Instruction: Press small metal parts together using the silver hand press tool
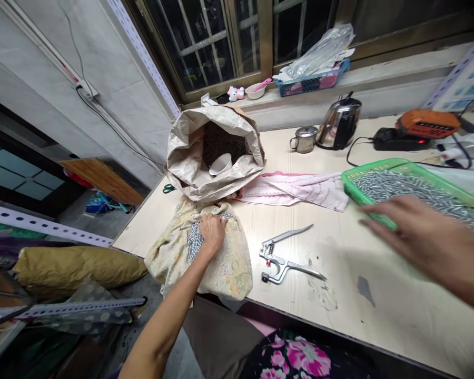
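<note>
My left hand (213, 232) is curled down onto a pile of small silvery metal pins (195, 243), its fingertips hidden among them. The pile lies in a patterned cloth bag (233, 263) at the table's front edge. My right hand (422, 231), blurred by motion, has its fingers stretched out with a gap between them. It is over the near edge of a green plastic basket (405, 167) heaped with similar metal pins (406, 187); nothing shows in its fingers. Between my hands, hand pliers with a spring (278, 260) lie with their handles spread.
Behind the cloth bag stands an open sack (185, 152) of dark bits with a white bowl (221, 165) inside. Pink-striped cloth (296, 189), a lidded metal cup (304, 139), a kettle (339, 122) and an orange battery (428, 123) with cords are farther back. Scissors (168, 188) lie left.
</note>
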The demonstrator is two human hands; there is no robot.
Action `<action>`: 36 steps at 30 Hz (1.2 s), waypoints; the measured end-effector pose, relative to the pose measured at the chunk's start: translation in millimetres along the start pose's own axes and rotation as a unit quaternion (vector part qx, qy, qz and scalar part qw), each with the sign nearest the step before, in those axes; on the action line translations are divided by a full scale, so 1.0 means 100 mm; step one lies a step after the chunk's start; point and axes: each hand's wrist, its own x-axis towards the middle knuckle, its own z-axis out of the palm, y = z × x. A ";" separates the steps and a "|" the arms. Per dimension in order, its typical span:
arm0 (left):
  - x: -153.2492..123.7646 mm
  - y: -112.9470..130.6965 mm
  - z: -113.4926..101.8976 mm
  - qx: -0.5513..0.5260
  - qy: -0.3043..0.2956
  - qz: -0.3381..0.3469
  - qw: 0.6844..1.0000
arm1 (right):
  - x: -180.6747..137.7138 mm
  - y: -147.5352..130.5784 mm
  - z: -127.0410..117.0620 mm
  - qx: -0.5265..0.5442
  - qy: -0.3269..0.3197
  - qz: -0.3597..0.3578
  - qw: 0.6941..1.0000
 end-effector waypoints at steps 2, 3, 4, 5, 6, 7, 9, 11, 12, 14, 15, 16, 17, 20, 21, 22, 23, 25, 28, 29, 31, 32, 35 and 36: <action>0.04 0.06 -0.01 -0.005 -0.015 -0.001 1.000 | -0.08 -0.39 0.26 0.075 -0.040 -0.028 0.996; 0.05 0.08 -0.02 -0.007 -0.019 0.000 1.000 | -0.10 -0.56 0.40 0.102 -0.077 -0.038 0.991; 0.06 0.09 -0.05 -0.010 -0.021 0.003 1.000 | -0.11 -0.70 0.53 0.118 -0.119 -0.055 0.984; 0.05 0.09 -0.08 -0.014 -0.021 0.007 1.000 | -0.11 -0.81 0.65 0.120 -0.154 -0.068 0.978; 0.03 0.08 -0.12 -0.016 -0.021 0.014 1.000 | -0.11 -0.88 0.76 0.111 -0.183 -0.075 0.974; -0.01 0.07 -0.16 -0.026 -0.020 0.022 0.999 | -0.09 -0.92 0.85 0.096 -0.203 -0.081 0.971; -0.13 0.06 -0.26 -0.094 -0.027 0.033 0.995 | -0.07 -0.95 0.98 0.069 -0.225 -0.087 0.968; -0.31 0.07 -0.34 -0.227 -0.064 0.030 0.971 | -0.05 -0.95 1.06 0.047 -0.236 -0.092 0.966; -0.41 0.09 -0.36 -0.298 -0.094 0.024 0.949 | -0.05 -0.94 1.09 0.036 -0.238 -0.096 0.966; -0.63 0.15 -0.37 -0.394 -0.158 0.015 0.906 | -0.06 -0.94 1.13 0.014 -0.230 -0.106 0.967; -0.74 0.19 -0.35 -0.415 -0.182 0.015 0.891 | -0.08 -0.94 1.14 0.007 -0.220 -0.116 0.969; -0.83 0.24 -0.33 -0.427 -0.199 0.019 0.882 | -0.10 -0.94 1.15 0.002 -0.206 -0.128 0.970; -0.91 0.28 -0.31 -0.434 -0.210 0.023 0.876 | -0.12 -0.94 1.16 -0.003 -0.188 -0.141 0.972; -1.06 0.39 -0.23 -0.466 -0.239 0.018 0.851 | -0.17 -0.95 1.14 -0.033 -0.130 -0.176 0.975; -1.08 0.41 -0.21 -0.483 -0.251 0.004 0.839 | -0.18 -0.96 1.11 -0.046 -0.113 -0.186 0.975; -1.10 0.43 -0.20 -0.500 -0.263 -0.013 0.825 | -0.19 -0.96 1.08 -0.059 -0.098 -0.196 0.974; -1.11 0.44 -0.19 -0.517 -0.273 -0.033 0.810 | -0.19 -0.97 1.04 -0.070 -0.083 -0.205 0.973; -1.14 0.47 -0.16 -0.546 -0.277 -0.065 0.788 | -0.18 -0.99 0.96 -0.086 -0.059 -0.220 0.970; -1.18 0.50 -0.10 -0.564 -0.248 -0.087 0.783 | -0.16 -1.01 0.87 -0.100 -0.035 -0.232 0.967; -1.19 0.51 -0.08 -0.564 -0.238 -0.090 0.786 | -0.16 -1.02 0.85 -0.100 -0.031 -0.235 0.966; -1.21 0.52 -0.03 -0.555 -0.232 -0.090 0.794 | -0.15 -1.03 0.83 -0.099 -0.028 -0.240 0.965; -1.21 0.51 0.00 -0.546 -0.234 -0.086 0.799 | -0.15 -1.03 0.84 -0.100 -0.030 -0.243 0.964; -1.17 0.49 0.06 -0.512 -0.258 -0.064 0.817 | -0.15 -1.01 0.88 -0.100 -0.031 -0.249 0.963; -1.14 0.48 0.06 -0.499 -0.274 -0.054 0.821 | -0.15 -1.00 0.91 -0.098 -0.034 -0.250 0.963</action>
